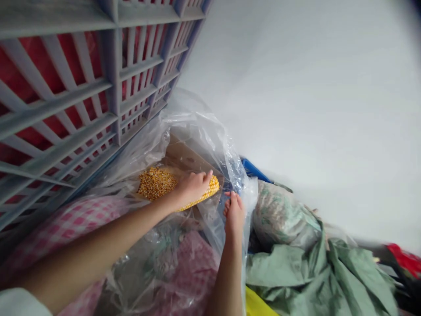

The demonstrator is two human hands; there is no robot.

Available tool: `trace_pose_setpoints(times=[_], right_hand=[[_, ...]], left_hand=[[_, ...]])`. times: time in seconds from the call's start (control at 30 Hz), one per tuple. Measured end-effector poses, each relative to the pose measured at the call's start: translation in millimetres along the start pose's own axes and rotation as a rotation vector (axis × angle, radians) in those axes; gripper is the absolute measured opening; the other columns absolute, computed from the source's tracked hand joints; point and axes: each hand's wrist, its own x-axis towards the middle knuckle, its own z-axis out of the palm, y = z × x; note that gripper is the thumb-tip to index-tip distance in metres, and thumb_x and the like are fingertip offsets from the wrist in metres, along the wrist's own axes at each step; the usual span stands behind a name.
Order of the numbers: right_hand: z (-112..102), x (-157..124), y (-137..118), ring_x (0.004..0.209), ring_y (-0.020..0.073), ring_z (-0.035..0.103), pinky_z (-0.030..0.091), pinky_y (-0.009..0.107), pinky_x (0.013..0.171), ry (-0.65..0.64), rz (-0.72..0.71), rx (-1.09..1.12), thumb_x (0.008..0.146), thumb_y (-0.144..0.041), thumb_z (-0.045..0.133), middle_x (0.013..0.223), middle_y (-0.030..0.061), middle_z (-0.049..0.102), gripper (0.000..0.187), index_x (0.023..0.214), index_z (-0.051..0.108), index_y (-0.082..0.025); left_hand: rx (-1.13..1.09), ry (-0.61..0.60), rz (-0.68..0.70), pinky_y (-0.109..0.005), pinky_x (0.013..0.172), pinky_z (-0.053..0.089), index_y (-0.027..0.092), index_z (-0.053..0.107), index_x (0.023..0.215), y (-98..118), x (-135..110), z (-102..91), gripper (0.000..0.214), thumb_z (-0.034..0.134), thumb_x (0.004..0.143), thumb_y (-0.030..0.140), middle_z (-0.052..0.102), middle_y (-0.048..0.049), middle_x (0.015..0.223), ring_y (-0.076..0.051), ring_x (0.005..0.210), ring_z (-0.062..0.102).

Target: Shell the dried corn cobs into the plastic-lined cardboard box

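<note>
My left hand [194, 188] is wrapped over an ear of yellow corn [212, 188], which lies tilted with its far end showing past my fingers. Just left of it, a heap of loose corn kernels [156, 182] lies inside a large clear plastic bag [194, 120]. To the right, my right hand [234, 211] is closed with its fingers pinched together, close to the bag's right side. What those fingers hold, if anything, is hidden. Behind the corn, a piece of brown cardboard [184, 153] shows inside the bag.
A tall grey plastic crate [115, 66] with red material behind its slats rises at the left. Pink checked cloth [82, 215] lies below it. At the right are a filled woven sack [279, 215], green fabric [296, 272] and a blue plastic edge [255, 170], against a white wall [312, 96].
</note>
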Motion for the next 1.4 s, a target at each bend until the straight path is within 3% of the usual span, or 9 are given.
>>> trace_pose_setpoints(times=[0.13, 0.33, 0.63, 1.07, 1.23, 1.4], right_hand=[[-11, -5, -8, 0.039, 0.0042, 0.019, 0.015, 0.019, 0.039, -0.055, -0.046, 0.237, 0.077, -0.045, 0.048, 0.048, -0.0106, 0.028, 0.029, 0.083, 0.050, -0.017], [2, -18, -22, 0.041, 0.0043, 0.027, 0.023, 0.018, 0.044, -0.294, -0.139, 0.408, 0.081, -0.037, 0.048, 0.048, -0.0091, 0.037, 0.019, 0.084, 0.049, -0.019], [20, -28, -37, 0.041, 0.0034, 0.025, 0.022, 0.017, 0.042, -0.377, -0.127, 0.557, 0.081, -0.039, 0.049, 0.051, -0.0092, 0.036, 0.021, 0.076, 0.044, -0.020], [21, -29, -38, 0.040, 0.0043, 0.025, 0.025, 0.018, 0.042, -0.332, -0.145, 0.479, 0.081, -0.043, 0.046, 0.050, -0.0093, 0.035, 0.022, 0.078, 0.043, -0.022], [24, -27, -37, 0.038, 0.0038, 0.022, 0.021, 0.019, 0.039, -0.195, -0.195, 0.412, 0.081, -0.045, 0.042, 0.053, -0.0090, 0.033, 0.024, 0.077, 0.042, -0.021], [28, -26, -33, 0.042, 0.0030, 0.026, 0.021, 0.018, 0.041, -0.077, -0.237, 0.406, 0.075, -0.045, 0.054, 0.058, -0.0085, 0.035, 0.028, 0.088, 0.046, -0.021]], left_hand=[[-0.122, 0.054, -0.008, -0.032, 0.073, 0.043, 0.017, 0.061, 0.091, -2, 10, -18.3, 0.071, 0.003, 0.083, 0.057, 0.067, -0.0121, 0.092, -0.025, 0.088, 0.062], [-0.287, 0.069, 0.089, -0.031, 0.071, 0.042, 0.017, 0.059, 0.087, 4, 7, -20.4, 0.067, 0.005, 0.084, 0.056, 0.066, -0.0090, 0.085, -0.021, 0.080, 0.060], [-0.362, 0.091, 0.113, -0.030, 0.071, 0.042, 0.017, 0.058, 0.081, 7, 3, -26.3, 0.062, 0.009, 0.085, 0.055, 0.065, -0.0072, 0.081, -0.020, 0.077, 0.059], [-0.388, 0.105, 0.123, -0.030, 0.072, 0.042, 0.018, 0.058, 0.082, 7, 5, -23.7, 0.062, 0.009, 0.084, 0.056, 0.066, -0.0070, 0.083, -0.020, 0.080, 0.059], [-0.420, 0.113, 0.132, -0.031, 0.077, 0.043, 0.017, 0.059, 0.085, 6, 6, -20.4, 0.061, 0.011, 0.085, 0.055, 0.066, -0.0092, 0.092, -0.022, 0.089, 0.060], [-0.461, 0.089, 0.077, -0.033, 0.085, 0.041, 0.017, 0.059, 0.091, 5, 7, -16.8, 0.063, 0.013, 0.083, 0.059, 0.065, -0.0103, 0.101, -0.023, 0.098, 0.058]])
